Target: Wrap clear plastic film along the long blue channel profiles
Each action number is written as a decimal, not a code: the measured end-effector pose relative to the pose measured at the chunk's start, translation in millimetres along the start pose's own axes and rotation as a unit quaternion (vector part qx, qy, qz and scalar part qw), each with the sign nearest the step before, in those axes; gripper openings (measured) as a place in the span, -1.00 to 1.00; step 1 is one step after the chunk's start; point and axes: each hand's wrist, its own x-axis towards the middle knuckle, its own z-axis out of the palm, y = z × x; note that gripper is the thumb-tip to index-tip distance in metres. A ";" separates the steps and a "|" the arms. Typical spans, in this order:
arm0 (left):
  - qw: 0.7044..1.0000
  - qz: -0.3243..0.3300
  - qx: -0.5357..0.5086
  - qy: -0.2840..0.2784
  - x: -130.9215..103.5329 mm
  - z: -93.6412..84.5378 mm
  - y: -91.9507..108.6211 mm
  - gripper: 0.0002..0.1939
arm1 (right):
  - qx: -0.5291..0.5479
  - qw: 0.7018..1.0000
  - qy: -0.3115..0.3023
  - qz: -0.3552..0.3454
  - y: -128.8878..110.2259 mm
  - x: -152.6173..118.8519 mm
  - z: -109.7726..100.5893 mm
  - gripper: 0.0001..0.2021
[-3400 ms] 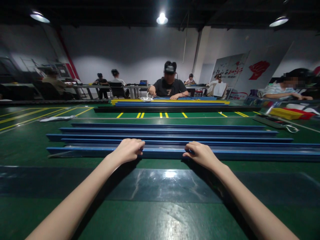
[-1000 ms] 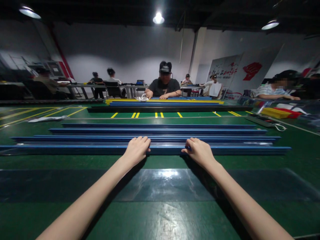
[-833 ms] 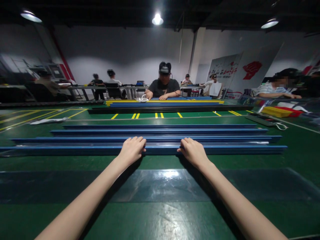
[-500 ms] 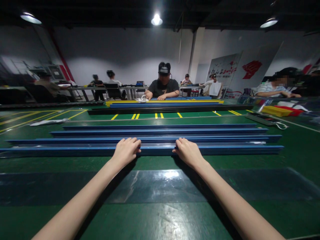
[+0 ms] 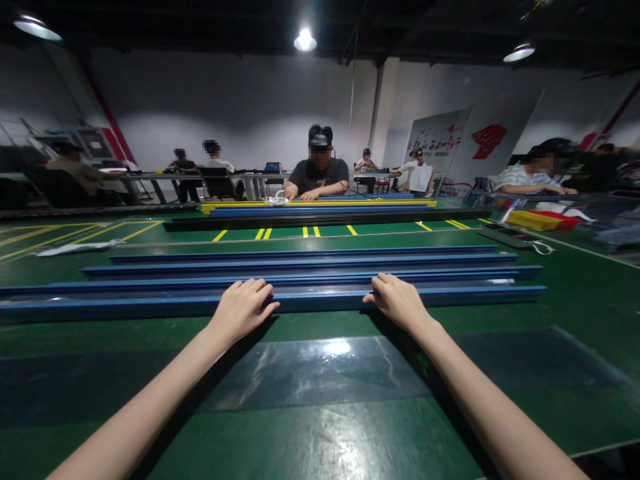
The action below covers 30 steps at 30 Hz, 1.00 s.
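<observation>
- We see one blue rail point(image 5: 320, 302), long, straight and channel-shaped, lying on the green table point(image 5: 330, 430)
- Our left hand point(image 5: 243, 305) and our right hand point(image 5: 397, 300) are clamped on its front wall

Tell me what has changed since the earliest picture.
The nearest blue rail has slid left: its right end now shows, its left end has gone out of view. The left hand has its thumb spread further; the right hand stays on that rail. The other blue rails look unmoved.
</observation>
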 end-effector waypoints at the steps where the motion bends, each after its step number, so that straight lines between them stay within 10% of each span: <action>1: 1.000 -0.002 -0.007 0.007 0.0 0.0 0.2 -0.71 | -0.002 1.000 0.003 -0.003 -1.2 -0.2 0.5 -0.73; 16: 0.995 -0.085 -0.058 0.009 30.9 31.5 -10.0 -0.62 | 0.122 0.990 0.069 0.020 -6.0 25.4 5.8 -0.60; 30: 0.992 -0.085 -0.093 0.009 36.3 36.5 -16.7 -0.62 | 0.099 0.993 -0.058 0.004 0.6 46.5 17.4 -0.55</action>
